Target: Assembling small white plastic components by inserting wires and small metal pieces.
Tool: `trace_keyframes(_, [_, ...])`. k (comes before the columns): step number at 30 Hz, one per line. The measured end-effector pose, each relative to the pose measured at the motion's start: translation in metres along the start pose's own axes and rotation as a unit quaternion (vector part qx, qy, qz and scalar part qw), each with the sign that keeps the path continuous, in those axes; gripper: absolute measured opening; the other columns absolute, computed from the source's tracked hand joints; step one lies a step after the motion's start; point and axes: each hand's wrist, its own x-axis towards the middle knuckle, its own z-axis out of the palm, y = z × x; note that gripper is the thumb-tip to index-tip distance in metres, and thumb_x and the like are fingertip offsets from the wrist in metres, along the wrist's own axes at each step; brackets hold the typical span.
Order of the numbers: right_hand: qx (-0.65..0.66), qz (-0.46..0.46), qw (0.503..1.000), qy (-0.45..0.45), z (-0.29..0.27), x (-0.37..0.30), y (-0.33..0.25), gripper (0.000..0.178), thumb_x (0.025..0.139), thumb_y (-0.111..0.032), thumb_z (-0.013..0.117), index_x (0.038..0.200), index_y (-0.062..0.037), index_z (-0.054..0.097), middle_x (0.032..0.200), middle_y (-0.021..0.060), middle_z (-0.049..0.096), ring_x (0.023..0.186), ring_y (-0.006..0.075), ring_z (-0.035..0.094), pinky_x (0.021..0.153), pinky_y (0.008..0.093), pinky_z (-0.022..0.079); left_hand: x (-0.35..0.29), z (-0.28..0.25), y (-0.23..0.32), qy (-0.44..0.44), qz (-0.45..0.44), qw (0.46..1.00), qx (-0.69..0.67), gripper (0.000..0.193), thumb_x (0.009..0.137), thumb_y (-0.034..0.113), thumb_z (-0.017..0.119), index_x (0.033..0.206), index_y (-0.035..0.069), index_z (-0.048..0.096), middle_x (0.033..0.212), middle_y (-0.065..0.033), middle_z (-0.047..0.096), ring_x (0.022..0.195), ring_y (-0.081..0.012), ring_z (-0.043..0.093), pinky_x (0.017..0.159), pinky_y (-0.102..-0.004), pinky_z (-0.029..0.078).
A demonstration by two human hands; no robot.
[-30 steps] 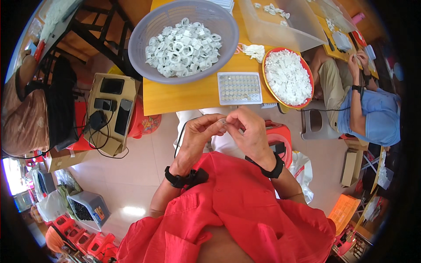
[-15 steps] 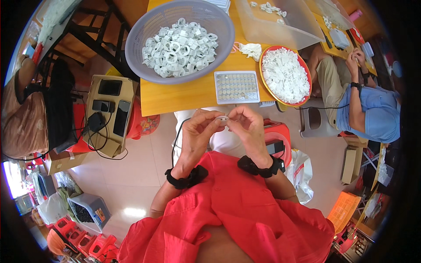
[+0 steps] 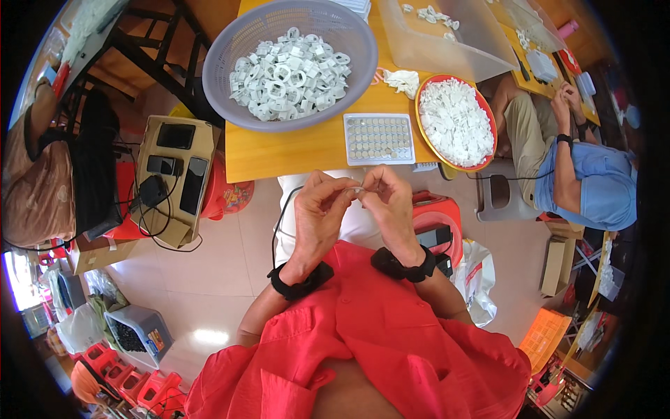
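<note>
Left hand (image 3: 319,213): grip pinched on a small clear part (image 3: 356,189).
Right hand (image 3: 391,202): same part pinched from the right.
Part's place: held near the yellow worktop (image 3: 293,150) edge, below the white cell tray (image 3: 378,138).

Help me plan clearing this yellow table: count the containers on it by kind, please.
Grey basket of white rings: 1
Red-rimmed round tray of white pieces: 1
Flat compartment tray: 1
Clear plastic bin: 1
Total: 4
</note>
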Motion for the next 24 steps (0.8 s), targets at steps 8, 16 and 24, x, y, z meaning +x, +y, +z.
trace_keyframes(8, [-0.019,-0.026,0.999,0.009,0.004,0.001,0.015,0.008,0.074,0.000,0.057,0.073,-0.0017,0.050,0.063,-0.0030,0.050,0.056,0.0029,0.043,0.050,0.0196,0.035,0.000,0.002,0.001,0.011,-0.009,0.999,0.035,0.011,0.082,-0.003,0.058,0.092,-0.003,0.063,0.083,-0.0036,0.049,0.072,-0.0115,0.057,0.063,-0.0223,0.049])
trace_keyframes(16, [0.042,0.003,0.999,0.006,-0.001,0.000,0.002,0.008,0.079,-0.002,0.062,0.085,0.0004,0.057,0.068,0.0003,0.054,0.063,0.0044,0.053,0.055,0.0187,0.041,0.006,-0.013,0.005,-0.030,-0.171,0.983,-0.067,0.018,0.082,-0.003,0.056,0.101,-0.004,0.060,0.089,-0.0080,0.062,0.080,-0.0166,0.063,0.070,-0.0235,0.052])
trace_keyframes(24, [-0.100,-0.110,0.989,-0.021,-0.003,-0.001,-0.008,0.014,0.076,0.004,0.060,0.090,0.0022,0.061,0.082,0.0069,0.055,0.064,0.0113,0.055,0.057,0.0227,0.044,0.000,-0.010,0.009,-0.035,-0.027,0.991,0.129,0.027,0.076,-0.005,0.059,0.103,-0.004,0.059,0.084,-0.0104,0.065,0.076,-0.0147,0.065,0.071,-0.0262,0.053])
